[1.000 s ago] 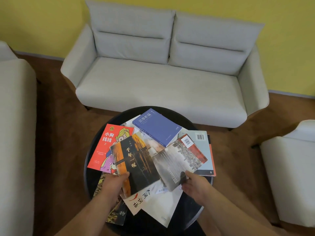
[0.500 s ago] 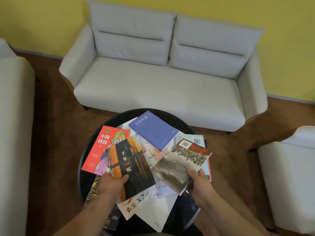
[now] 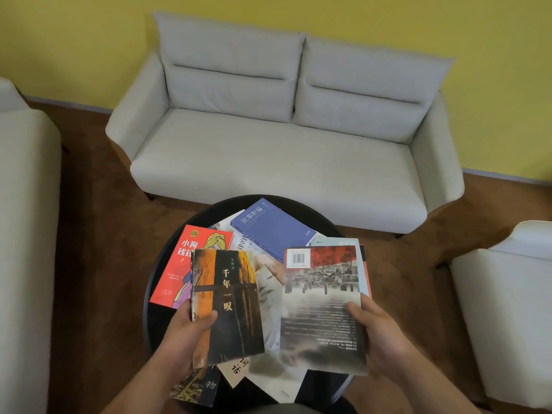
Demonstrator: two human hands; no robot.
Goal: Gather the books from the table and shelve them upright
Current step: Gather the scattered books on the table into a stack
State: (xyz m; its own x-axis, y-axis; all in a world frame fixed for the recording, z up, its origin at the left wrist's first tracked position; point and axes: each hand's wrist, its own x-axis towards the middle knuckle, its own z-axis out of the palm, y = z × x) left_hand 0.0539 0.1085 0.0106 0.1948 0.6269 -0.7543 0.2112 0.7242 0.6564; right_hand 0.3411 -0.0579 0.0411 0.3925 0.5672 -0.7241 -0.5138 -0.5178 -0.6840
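- Plainly, the person's left hand (image 3: 185,333) gripped the dark orange-and-black paperback (image 3: 230,303) by its lower left edge, thumb curled over the cover, holding it raised above the pile.
- The right hand (image 3: 379,333) held the grey-and-red paperback (image 3: 322,309), barcode side up, with the thumb on the cover and the fingers under the right edge. The 2 books hung side by side, apart.
- To my eye the step was gathering. It would go best by laying 1 book on the other with spines matched, freeing 1 hand for the rest.
- Squaring the edges before taking more would stop thin covers sliding out of a loose stack.
- More books lay fanned and overlapping on the round black table (image 3: 203,215): a red cartoon-covered book (image 3: 182,264) at the left, a blue book (image 3: 274,231) at the far side, pale ones beneath.
- None stood shelved yet, and no shelf was in sight.
- Beyond the table a pale grey 2-seat sofa (image 3: 286,150) stood against a yellow wall (image 3: 89,31) on brown carpet (image 3: 98,219).
- A pale armchair (image 3: 507,309) sat at the right and another pale seat (image 3: 27,234) at the left.
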